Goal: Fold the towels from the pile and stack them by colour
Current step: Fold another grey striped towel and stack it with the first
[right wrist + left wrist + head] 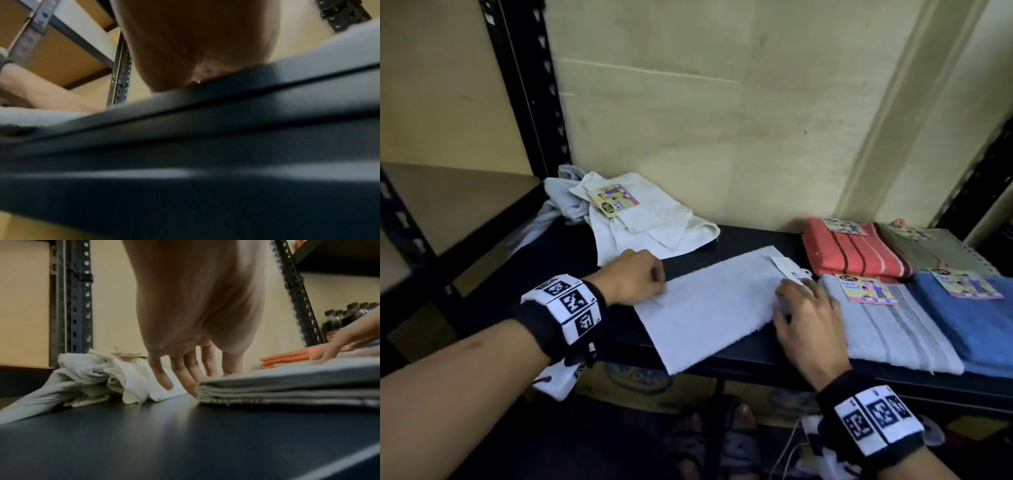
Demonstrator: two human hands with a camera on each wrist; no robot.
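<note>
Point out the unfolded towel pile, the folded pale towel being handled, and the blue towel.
unfolded towel pile [654, 222], head view, on the white cloth below its label.
folded pale towel [709, 308], head view, on its bare top between the hands.
blue towel [976, 318], head view, on its top face.

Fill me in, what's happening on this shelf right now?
A person is folding towels on a dark shelf. Both hands rest on a folded pale blue towel: the left hand at its left end, the right hand at its right. An unfolded pile waits behind. Folded orange, grey striped and blue towels lie to the right.
</note>
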